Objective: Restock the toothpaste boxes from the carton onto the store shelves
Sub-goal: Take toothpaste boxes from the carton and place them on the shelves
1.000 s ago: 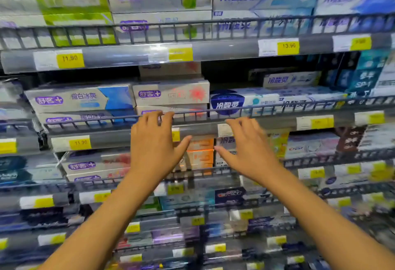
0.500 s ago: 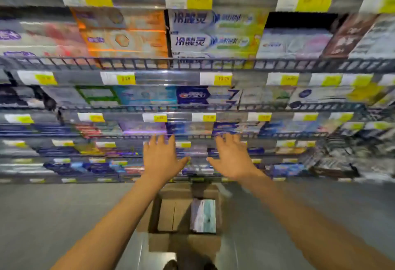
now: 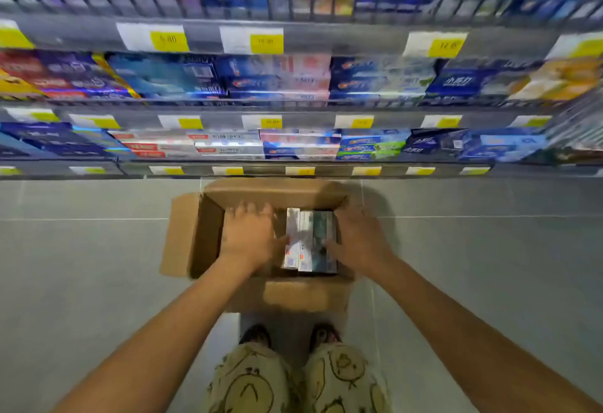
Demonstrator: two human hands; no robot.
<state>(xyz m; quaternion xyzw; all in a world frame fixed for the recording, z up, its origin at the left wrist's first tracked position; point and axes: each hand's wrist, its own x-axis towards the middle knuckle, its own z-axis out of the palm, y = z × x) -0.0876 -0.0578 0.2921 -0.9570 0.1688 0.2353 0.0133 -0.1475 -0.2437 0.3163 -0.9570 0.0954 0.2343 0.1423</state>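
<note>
Left hand [image 3: 251,239] and right hand [image 3: 359,242] have dropped from shelves [image 3: 293,37] into carton [image 3: 182,236], flanking the few boxes [image 3: 310,242] left inside; grip too blurred to tell.

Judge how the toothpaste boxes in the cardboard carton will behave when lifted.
The slim printed toothpaste boxes look like thin card: probably light, stiff, yet crushable. With room beside them in the brown cardboard carton, they may tip sideways.

carton [image 3: 208,233] on floor [image 3: 81,265] before shelves [image 3: 293,112] | toothpaste boxes [image 3: 310,239] inside, right half
</note>
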